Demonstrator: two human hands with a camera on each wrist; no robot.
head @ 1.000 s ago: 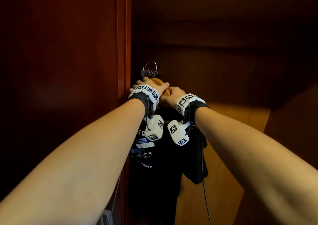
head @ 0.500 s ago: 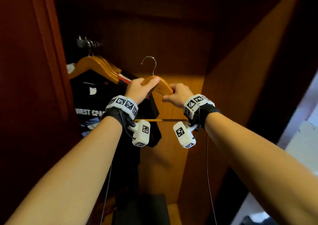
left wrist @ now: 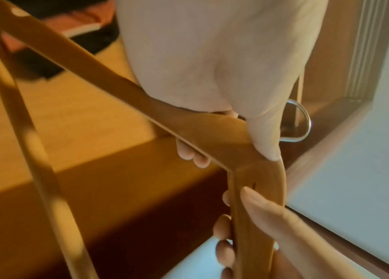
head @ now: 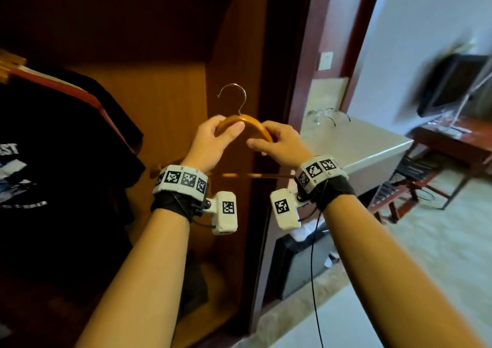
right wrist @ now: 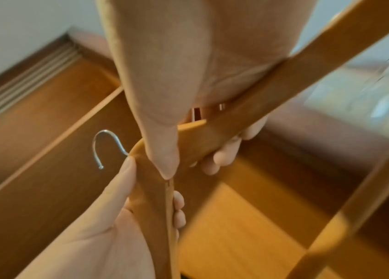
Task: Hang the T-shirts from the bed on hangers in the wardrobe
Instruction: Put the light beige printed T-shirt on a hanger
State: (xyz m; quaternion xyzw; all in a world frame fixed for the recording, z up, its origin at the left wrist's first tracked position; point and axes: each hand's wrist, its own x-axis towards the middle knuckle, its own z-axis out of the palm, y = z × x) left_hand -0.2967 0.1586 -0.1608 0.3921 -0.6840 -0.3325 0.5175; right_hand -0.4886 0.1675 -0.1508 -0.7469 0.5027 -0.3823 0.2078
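Before wardrobe (head: 170, 113), both hands' fingers (head: 234, 128) wrap the hanger (head: 249, 121).

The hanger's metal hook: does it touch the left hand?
Apart. The head view shows the metal hook rising free above the left hand, which grips only the wooden hanger.

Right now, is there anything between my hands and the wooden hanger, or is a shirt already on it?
Nothing visible is in the way. Left hand and right hand both grip the bare curved wooden hanger with the metal hook directly at its top. No shirt is on it; the black printed T-shirt hangs apart, to the left.
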